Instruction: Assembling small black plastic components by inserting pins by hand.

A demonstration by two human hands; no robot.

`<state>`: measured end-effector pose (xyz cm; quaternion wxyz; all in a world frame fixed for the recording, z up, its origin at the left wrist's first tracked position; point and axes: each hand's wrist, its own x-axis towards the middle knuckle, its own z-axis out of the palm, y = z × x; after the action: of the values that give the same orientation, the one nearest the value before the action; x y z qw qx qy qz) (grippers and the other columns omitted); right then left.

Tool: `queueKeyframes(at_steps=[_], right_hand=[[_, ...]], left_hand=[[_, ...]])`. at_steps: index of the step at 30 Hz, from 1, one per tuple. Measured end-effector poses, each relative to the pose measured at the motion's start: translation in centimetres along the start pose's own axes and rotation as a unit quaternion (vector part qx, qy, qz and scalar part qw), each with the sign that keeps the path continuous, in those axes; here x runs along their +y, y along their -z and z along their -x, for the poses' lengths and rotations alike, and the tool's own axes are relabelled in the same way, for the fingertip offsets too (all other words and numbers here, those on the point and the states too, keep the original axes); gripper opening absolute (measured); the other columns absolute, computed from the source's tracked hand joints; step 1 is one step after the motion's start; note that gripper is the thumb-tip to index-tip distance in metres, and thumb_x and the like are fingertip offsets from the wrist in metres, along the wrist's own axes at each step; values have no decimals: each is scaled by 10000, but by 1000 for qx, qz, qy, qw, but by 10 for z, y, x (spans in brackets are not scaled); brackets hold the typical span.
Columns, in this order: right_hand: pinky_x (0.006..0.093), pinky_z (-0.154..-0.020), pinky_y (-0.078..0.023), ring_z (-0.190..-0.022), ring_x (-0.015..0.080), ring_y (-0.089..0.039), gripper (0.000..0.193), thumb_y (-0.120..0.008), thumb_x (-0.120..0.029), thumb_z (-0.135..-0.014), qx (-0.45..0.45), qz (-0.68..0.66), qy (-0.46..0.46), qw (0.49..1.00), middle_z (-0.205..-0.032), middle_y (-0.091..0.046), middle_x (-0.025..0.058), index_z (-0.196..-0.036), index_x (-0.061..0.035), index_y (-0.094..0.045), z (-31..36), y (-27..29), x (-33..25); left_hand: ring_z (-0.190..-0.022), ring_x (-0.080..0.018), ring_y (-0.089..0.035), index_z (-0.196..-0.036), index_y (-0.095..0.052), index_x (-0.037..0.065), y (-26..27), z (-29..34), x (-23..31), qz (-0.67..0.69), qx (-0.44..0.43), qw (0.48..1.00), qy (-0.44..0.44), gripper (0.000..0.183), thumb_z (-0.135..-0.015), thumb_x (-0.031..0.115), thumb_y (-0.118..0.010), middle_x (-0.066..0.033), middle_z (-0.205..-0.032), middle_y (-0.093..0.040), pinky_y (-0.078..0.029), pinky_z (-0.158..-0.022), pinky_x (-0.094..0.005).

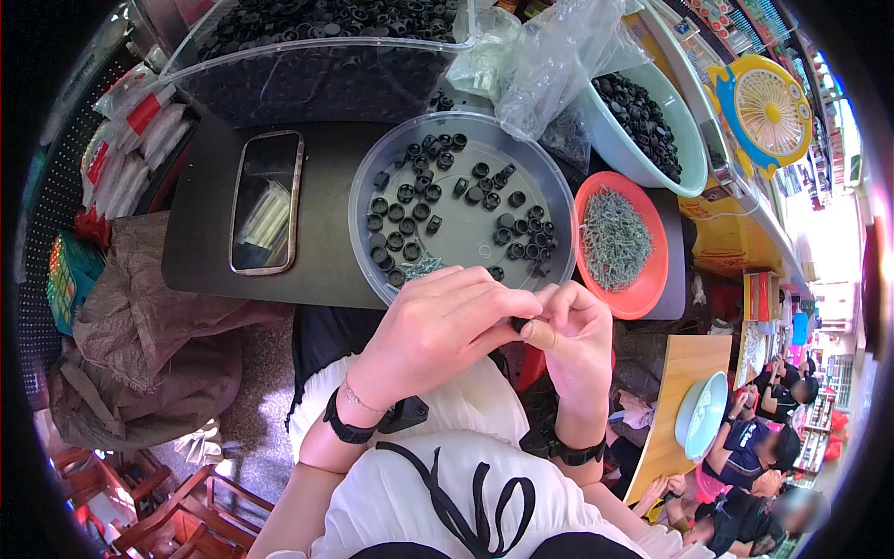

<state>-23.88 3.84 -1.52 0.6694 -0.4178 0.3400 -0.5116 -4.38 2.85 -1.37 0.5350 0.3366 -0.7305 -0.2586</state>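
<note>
My left hand [442, 321] and my right hand [575, 345] meet above my lap, at the near rim of a clear round tub [470, 121]. Between their fingertips is a small black plastic piece [518, 324], mostly hidden by the fingers. Both hands are closed, thumbs and fingers pinched on it. Inside the tub lie many black round caps [407, 193], loosely grouped, with a small heap of screws [424, 267] near its front left. A red-orange bowl [659, 247] full of screws [615, 238] stands to the right of the tub.
A phone [267, 200] lies on the dark table [200, 214] at the left. Behind stand a large clear bin [317, 79] of black parts, plastic bags [559, 74] and a pale blue bowl [684, 140] of black pieces. A yellow-blue fan [768, 112] and seated people [745, 456] are at the right.
</note>
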Motion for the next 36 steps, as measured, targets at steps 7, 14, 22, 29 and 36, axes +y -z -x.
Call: queueKeyframes(at_steps=[7,14,22,29,36], right_hand=[[312,-848,-572,-928,188,-683,254,-740,131,-814,-10,19,-53,998,-1007,-681,126,-943,-7,-571,-1,0,-6],[277,-857,-536,-918,134,-672,137,-686,-44,-925,93,409,93,903,-1004,-699,59,-1049,14,-681,-44,50,-93],[270,-933,-484,-1045,122,-655,367,-693,-201,-950,147,542,143,815,-1127,-706,51,-1254,4,-676,-135,140,-157],[289,-1017,-442,-1156,151,-594,491,-661,-300,-975,123,585,127,791,-1239,-670,95,-1364,-5,-615,-158,162,-159],[329,-1042,-458,-1187,185,-616,454,-659,-291,-981,138,567,154,797,-1278,-665,109,-1358,-42,-615,-162,175,-143]], left_hand=[[-738,-214,-674,-987,-706,77,8,1,-1,11,-19,1000,-2,333,-699,12,-860,-53,-884,-724,-520,-644,-302],[-755,-117,-634,-1025,-693,14,92,17,-19,-140,185,962,144,183,-851,1,-748,-46,-881,-721,-510,-725,-260],[-903,-112,-668,-1075,-646,-13,128,38,-25,-132,163,942,261,119,-962,21,-655,-56,-939,-694,-511,-843,-258],[-845,-131,-682,-1059,-662,-24,131,43,-24,-125,198,939,250,121,-949,28,-665,-83,-912,-736,-515,-785,-273],[-840,-130,-673,-1057,-661,-19,132,43,-32,-120,214,939,242,110,-960,34,-659,-74,-903,-728,-509,-808,-272]])
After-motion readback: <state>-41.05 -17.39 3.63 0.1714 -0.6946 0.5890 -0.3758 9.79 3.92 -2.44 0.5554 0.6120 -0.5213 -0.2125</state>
